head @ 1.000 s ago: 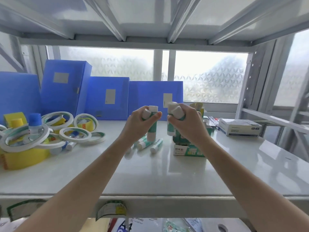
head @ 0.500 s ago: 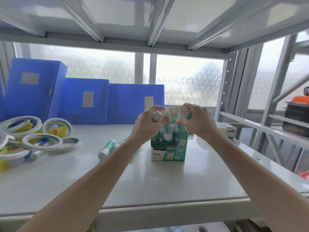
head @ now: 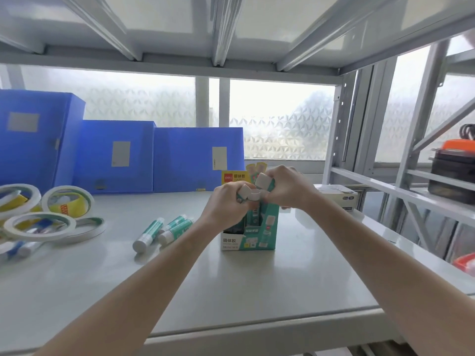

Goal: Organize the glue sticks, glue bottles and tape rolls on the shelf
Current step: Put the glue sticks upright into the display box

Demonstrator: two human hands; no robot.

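Head view shows both hands raised together just above the open teal glue-stick box (head: 259,235), which stands on the shelf (head: 231,291) near centre. The left hand (head: 227,206) curls its grip round white-capped glue sticks (head: 245,192); two caps show at its fingertips, and the bodies are hidden in the fist. The right hand (head: 285,188), at 3 o'clock from the left and touching it, closes its grip round another glue stick (head: 262,180), whose white cap points toward 10 o'clock. Both forearms reach in from the bottom edge, wrists bent slightly inward so the knuckles meet over the box.

At 9 o'clock from the box, well apart from the hands, three loose glue sticks (head: 164,231) lie side by side on the shelf, caps toward the viewer. Farther toward 9 o'clock lies a heap of tape rolls (head: 42,224): about five white rings can be told apart, some overlapping, with yellow packaging among them. Blue-capped glue bottles (head: 15,249) lie partly under the rolls; their count is unclear.

Three blue file boxes (head: 115,156) stand in a row along the back, at 11 o'clock. One small white carton (head: 339,197) sits just behind the right hand, at 2 o'clock.
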